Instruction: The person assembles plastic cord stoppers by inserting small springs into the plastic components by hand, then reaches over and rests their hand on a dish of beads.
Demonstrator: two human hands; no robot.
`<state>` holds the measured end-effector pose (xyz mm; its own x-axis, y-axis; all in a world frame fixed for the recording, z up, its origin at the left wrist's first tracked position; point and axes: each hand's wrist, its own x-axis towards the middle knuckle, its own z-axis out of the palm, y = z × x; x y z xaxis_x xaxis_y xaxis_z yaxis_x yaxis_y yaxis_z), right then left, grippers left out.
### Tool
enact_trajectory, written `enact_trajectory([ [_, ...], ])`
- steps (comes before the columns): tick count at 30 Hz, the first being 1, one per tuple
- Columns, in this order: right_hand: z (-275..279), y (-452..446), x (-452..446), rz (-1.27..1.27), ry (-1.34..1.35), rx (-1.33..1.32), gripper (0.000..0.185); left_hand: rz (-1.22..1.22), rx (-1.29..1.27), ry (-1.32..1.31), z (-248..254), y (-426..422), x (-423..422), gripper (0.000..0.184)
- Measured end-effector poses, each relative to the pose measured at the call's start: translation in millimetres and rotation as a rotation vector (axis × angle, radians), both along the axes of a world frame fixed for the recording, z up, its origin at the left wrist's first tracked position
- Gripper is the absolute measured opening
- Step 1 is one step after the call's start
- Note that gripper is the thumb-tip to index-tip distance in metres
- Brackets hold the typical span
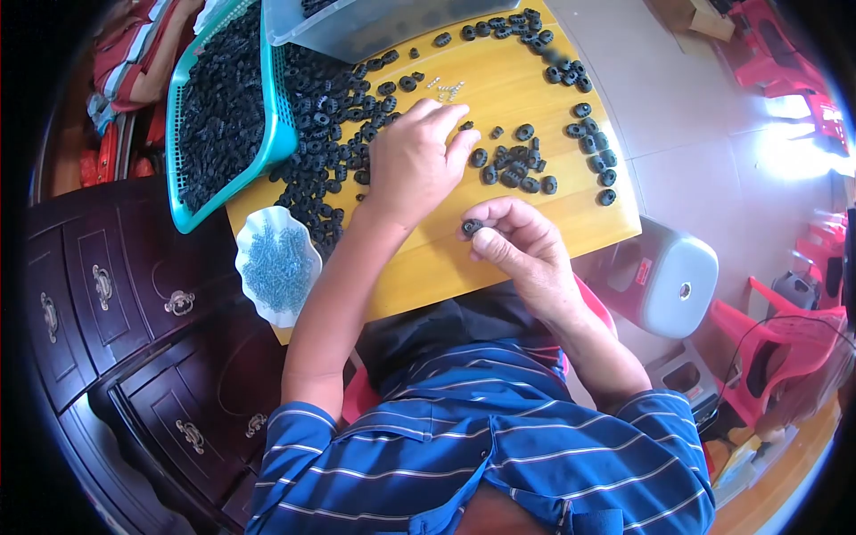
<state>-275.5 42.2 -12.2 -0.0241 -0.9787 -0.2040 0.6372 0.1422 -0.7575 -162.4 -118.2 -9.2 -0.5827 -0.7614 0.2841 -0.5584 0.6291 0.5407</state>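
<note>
Part (472, 228) (small, black, with a ring-like end) held above the near half of the counter (415, 276), in the right hand (526, 254): thumb and forefinger pinch it. Left hand (419, 156) farther out, palm down; its thumb and forefinger stand apart, a black bit (465, 126) between the tips (contact: cannot tell). Just beyond the left hand: a few silver pieces (452, 90). To its right: a cluster of black parts (515, 165), with more along the right edge. To its left: a dense heap of black parts (325, 125) beside a teal basket (283, 134), itself full of black pieces. Clear bin (383, 22) at the far side. White dish (283, 318) of bluish pieces (278, 266) at the left edge. Floor, right: grey stool (682, 283).
</note>
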Motion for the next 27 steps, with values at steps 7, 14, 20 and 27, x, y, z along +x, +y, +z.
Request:
enact_trajectory([
  [7, 0.4, 0.0, -2.3, 0.035, 0.008, 0.012, 0.020, -0.053, -0.133, -0.096, -12.6, -8.1, -3.5, 0.012],
  [14, 3.0, 0.1, -1.1, 0.039, 0.001, 0.039, 0.020, -0.003, 0.484, 0.193, 19.6, 12.7, 17.6, 0.010],
  [20, 4.3, 0.9, 2.8, 0.005, 0.031, -0.004, 0.020, -0.087, 0.894, 0.450, 29.7, 39.8, 53.5, 0.007],
  [27, 0.7, 2.7, 5.9, 0.023, 0.122, -0.011, 0.020, -0.129, 1.057, 0.519, 39.7, 50.2, 68.0, 0.008],
])
